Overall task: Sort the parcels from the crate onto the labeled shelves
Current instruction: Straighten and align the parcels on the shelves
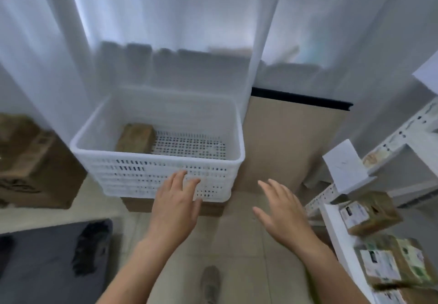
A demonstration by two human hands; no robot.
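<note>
Head: crate (142, 173), tiled floor (233, 244), white curtains (166, 19).

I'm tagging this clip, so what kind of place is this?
Probably a small parcel sorting room: a white crate holding one brown parcel, white metal shelves carrying labelled parcels, and cardboard boxes at the left.

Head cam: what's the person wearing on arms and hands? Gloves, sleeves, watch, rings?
The left hand and right hand are bare: no gloves, and no rings show through the blur. The left forearm and right forearm are bare to the frame's lower edge, with no sleeves, watch or wristband visible.
</note>
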